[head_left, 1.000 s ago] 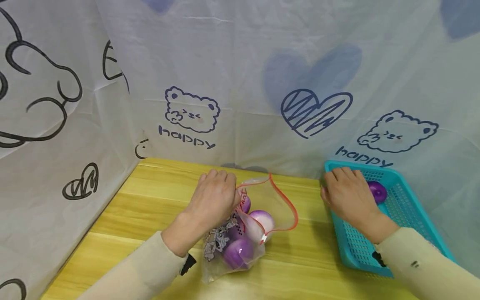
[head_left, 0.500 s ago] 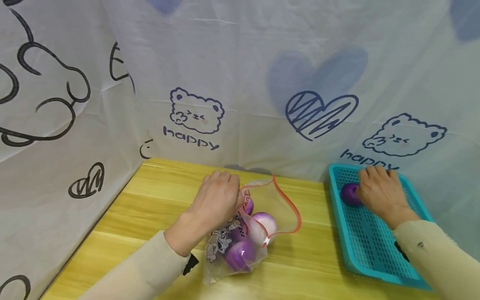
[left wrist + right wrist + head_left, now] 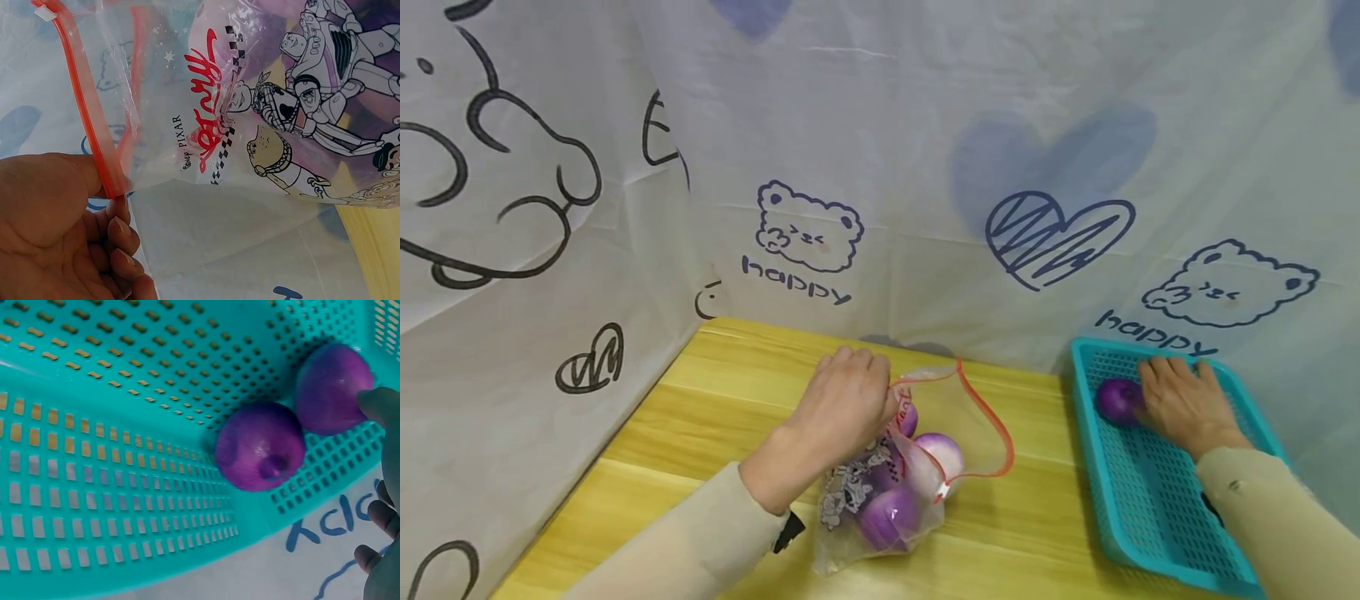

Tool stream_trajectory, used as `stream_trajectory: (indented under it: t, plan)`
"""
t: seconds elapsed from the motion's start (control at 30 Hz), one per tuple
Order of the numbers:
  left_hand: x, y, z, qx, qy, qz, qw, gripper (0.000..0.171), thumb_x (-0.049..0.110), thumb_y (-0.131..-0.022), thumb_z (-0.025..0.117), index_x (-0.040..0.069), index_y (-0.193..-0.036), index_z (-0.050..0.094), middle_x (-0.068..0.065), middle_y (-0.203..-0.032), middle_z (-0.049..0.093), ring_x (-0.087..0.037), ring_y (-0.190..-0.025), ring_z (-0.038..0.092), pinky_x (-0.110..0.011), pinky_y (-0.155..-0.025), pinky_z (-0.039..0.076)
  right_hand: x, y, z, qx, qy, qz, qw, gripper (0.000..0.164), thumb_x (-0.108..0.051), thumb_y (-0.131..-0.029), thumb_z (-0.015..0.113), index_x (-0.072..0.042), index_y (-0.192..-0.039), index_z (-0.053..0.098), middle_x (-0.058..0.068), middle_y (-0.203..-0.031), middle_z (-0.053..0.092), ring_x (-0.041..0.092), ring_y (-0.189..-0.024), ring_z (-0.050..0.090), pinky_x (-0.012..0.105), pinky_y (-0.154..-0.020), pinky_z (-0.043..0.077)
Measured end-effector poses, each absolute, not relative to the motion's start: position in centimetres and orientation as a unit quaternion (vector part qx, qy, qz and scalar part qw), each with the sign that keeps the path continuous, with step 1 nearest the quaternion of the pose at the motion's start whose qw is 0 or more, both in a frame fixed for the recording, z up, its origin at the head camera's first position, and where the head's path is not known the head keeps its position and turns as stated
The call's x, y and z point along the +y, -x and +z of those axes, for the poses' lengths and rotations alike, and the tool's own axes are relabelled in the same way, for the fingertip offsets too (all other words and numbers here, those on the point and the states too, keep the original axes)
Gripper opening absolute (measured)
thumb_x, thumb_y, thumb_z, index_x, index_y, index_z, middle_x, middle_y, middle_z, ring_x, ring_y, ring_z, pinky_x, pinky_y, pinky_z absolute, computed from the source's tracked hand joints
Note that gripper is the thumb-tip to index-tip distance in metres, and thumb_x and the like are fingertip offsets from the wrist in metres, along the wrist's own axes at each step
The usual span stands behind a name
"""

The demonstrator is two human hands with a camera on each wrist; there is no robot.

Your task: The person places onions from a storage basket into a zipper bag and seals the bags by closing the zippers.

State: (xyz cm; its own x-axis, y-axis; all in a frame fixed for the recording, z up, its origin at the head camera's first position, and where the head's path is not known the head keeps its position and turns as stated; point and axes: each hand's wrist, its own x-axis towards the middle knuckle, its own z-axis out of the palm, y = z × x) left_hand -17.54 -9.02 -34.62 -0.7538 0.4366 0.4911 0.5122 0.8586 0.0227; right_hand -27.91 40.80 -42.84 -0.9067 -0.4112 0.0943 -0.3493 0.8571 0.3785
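A clear zip bag [image 3: 880, 557] with red edging and cartoon print stands on the table, holding several purple-and-white onions [image 3: 889, 518]. My left hand [image 3: 844, 398] pinches the red-edged mouth of the bag between thumb and fingers; the left wrist view shows this grip at the bag's corner. The mouth gapes open toward the right. Inside the turquoise basket [image 3: 1108, 500], two purple onions lie side by side at the far end. My right hand [image 3: 1187, 404] is over the right-hand onion [image 3: 334, 389]. Its thumb touches that onion, while the other visible fingers are loosely bent, apart from it. The other onion [image 3: 261, 447] lies beside it.
The yellow wood-grain table [image 3: 722, 400] carries the bag on its left part and the basket at its right. A printed white cloth [image 3: 917, 275] hangs behind and along the left side. The basket has raised, slotted walls.
My right hand has shifted right within the basket, from one onion to the other, uncovering the left-hand onion. The basket shifted slightly. My left hand keeps its pinch on the bag.
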Motion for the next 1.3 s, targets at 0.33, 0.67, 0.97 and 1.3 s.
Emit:
stream_trajectory:
  t: [0.33,0.67,0.97,1.3]
  plan:
    - [-9.1,17.6,-34.8,-0.935,0.255,-0.079,0.234,0.026,0.022,-0.093,0.072,0.011,-0.08,0.053,-0.001,-0.072,0.046,-0.021,-0.068,0.041,-0.033,-0.06,0.033,41.7,28.4,-44.4,-0.957,-0.205,-0.19,0.074,0.072,-0.037,-0.08,0.09,0.007,-0.125,0.054,0.027,-0.119,0.058,0.048,-0.114,0.054,0.073,-0.096,0.041]
    - [-9.2,17.6,-34.8,-0.938,0.253,-0.081,0.223,0.025,0.022,-0.092,0.072,0.011,-0.08,0.054,-0.001,-0.073,0.047,-0.022,-0.069,0.042,-0.034,-0.061,0.033,41.8,28.8,-45.1,-0.965,-0.185,-0.171,0.07,0.074,-0.035,-0.082,0.09,0.009,-0.128,0.051,0.03,-0.124,0.056,0.051,-0.115,0.051,0.075,-0.094,0.04]
    - [-9.4,17.5,-34.8,-0.943,0.245,-0.085,0.206,0.024,0.02,-0.093,0.07,0.011,-0.08,0.052,0.0,-0.073,0.046,-0.021,-0.069,0.041,-0.033,-0.061,0.032,41.9,28.6,-46.4,-0.966,-0.194,-0.159,0.062,0.064,-0.02,-0.086,0.085,0.01,-0.132,0.051,0.033,-0.128,0.056,0.053,-0.117,0.051,0.076,-0.092,0.041]
    - [-9.3,17.5,-34.9,-0.948,0.237,-0.084,0.193,0.024,0.022,-0.094,0.07,0.012,-0.081,0.053,0.0,-0.074,0.047,-0.021,-0.07,0.042,-0.033,-0.062,0.033,41.7,29.1,-47.8,-0.975,-0.17,-0.114,0.084,0.071,-0.032,-0.081,0.09,0.008,-0.126,0.05,0.031,-0.12,0.057,0.052,-0.112,0.051,0.069,-0.082,0.042]
